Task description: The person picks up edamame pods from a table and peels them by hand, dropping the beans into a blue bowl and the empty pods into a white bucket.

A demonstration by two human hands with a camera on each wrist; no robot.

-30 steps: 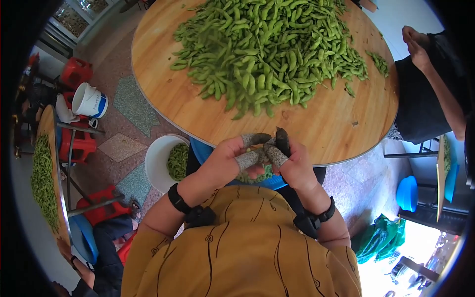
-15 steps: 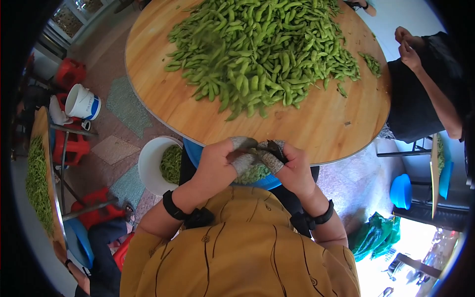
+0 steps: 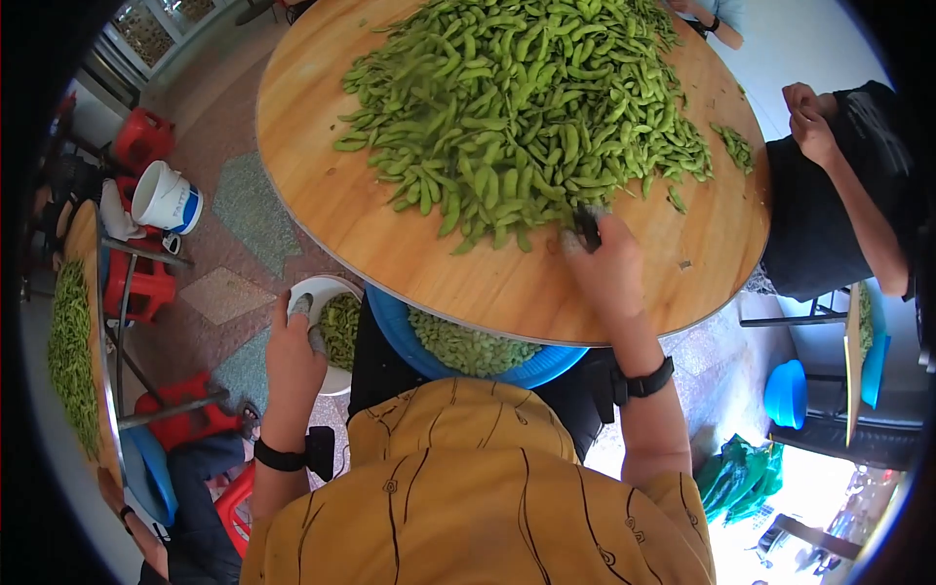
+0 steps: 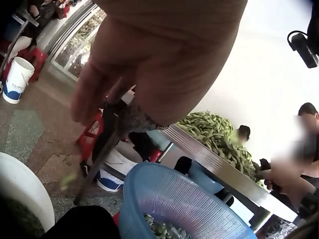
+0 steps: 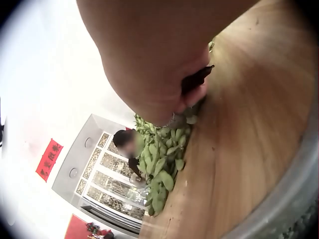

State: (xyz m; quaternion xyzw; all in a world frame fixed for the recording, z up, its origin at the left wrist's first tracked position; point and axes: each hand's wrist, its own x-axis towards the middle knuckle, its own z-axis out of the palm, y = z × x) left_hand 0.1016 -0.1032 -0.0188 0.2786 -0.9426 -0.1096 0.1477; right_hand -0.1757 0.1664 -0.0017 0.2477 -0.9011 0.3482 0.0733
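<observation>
My left hand (image 3: 295,353) hangs over the white bucket (image 3: 336,380), fingers loosely extended and grey covers on some fingertips. A blurred green bit (image 4: 68,180) is in the air below it in the left wrist view. The bucket holds green pods or husks (image 3: 341,327). My right hand (image 3: 614,268) is at the near edge of a big heap of green soybean pods (image 3: 517,127), fingertips among the nearest pods. It wears a dark cover (image 5: 197,80) on one finger; I cannot tell whether it pinches a pod. Shelled beans (image 3: 468,343) lie in the blue basket (image 3: 390,330) at my lap.
The heap lies on a round wooden table (image 3: 409,263) whose near edge overhangs the blue basket. A person in black (image 3: 829,214) sits at the right. Another table with pods (image 3: 73,351), red stools (image 3: 144,138) and a white bucket (image 3: 166,198) stand at the left.
My hands were together over the basket, working at something between their fingertips. They have parted: the left moved left over the bucket, the right forward to the heap.
</observation>
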